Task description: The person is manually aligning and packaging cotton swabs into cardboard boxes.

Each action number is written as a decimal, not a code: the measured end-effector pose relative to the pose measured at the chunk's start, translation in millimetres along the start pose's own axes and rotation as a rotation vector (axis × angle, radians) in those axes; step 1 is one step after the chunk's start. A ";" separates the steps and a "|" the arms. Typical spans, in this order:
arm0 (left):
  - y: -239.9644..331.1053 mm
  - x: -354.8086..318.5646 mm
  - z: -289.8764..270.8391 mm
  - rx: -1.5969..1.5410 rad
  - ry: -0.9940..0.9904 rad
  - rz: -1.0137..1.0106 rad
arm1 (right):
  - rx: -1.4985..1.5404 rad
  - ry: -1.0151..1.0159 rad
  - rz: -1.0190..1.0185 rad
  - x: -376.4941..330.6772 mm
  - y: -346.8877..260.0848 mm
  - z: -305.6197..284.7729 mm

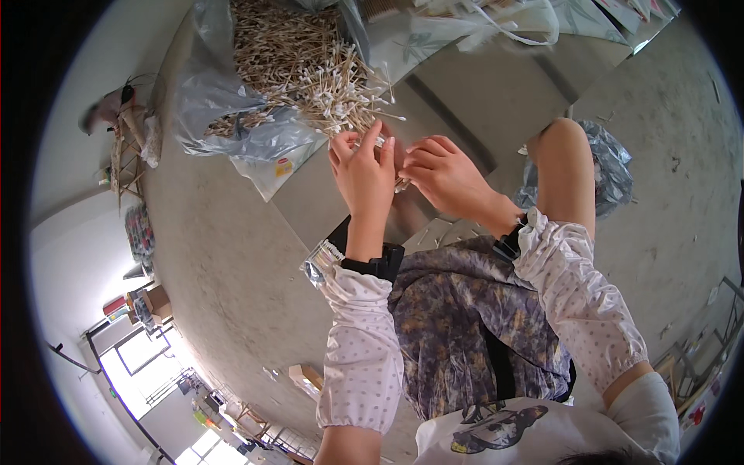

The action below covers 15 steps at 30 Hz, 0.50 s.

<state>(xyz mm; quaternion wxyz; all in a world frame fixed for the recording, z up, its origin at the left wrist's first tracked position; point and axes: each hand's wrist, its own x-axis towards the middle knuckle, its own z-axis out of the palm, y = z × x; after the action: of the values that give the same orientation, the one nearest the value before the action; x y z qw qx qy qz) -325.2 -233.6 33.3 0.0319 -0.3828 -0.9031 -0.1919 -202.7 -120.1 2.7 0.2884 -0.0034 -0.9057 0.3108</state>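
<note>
A large heap of cotton swabs (310, 74) with wooden sticks and white tips spills out of a clear grey plastic bag (203, 105). At the heap's near edge is my left hand (364, 177), its fingers bent around a few swabs whose white tips show between them. Close by on the right, my right hand (453, 180) is closed, thumb and fingertips pinching the ends of a few wooden sticks (401, 184). The hands almost meet over the metal tabletop (306, 201). How many swabs each holds is hidden by the fingers.
Beside my left wrist lies a clear pack of swabs (322, 262). Plastic packaging (496, 27) covers the table's far side. My bare knee (563, 155) rises at the right, in front of a grey plastic bag (612, 174). An opened carton (306, 381) sits on the floor.
</note>
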 end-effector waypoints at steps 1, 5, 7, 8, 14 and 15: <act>-0.4 -3.6 1.8 -0.015 0.010 -0.026 | 0.007 -0.033 0.017 0.3 -0.4 -1.0; -6.7 -31.8 5.4 -0.122 0.042 -0.057 | 0.005 -0.045 0.042 -1.4 0.3 -3.5; -5.1 -50.4 2.0 -0.223 0.026 -0.076 | 0.005 -0.071 0.022 -3.0 2.8 -5.9; -3.5 -60.1 0.4 -0.226 0.023 -0.080 | 0.004 -0.076 0.024 -5.4 3.8 -6.0; -10.7 -98.6 -21.1 -0.258 0.027 -0.137 | 0.068 -0.095 -0.020 -6.6 -0.1 -6.8; -13.6 -98.8 -23.3 -0.250 0.090 -0.123 | 0.081 -0.084 -0.008 -5.8 -1.6 -5.9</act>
<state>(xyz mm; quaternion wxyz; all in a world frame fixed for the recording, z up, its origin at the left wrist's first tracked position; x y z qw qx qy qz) -267.2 -317.9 30.2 0.0123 -0.3188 -0.8915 -0.3216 -194.5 -119.1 4.3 0.2512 0.0248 -0.9036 0.3460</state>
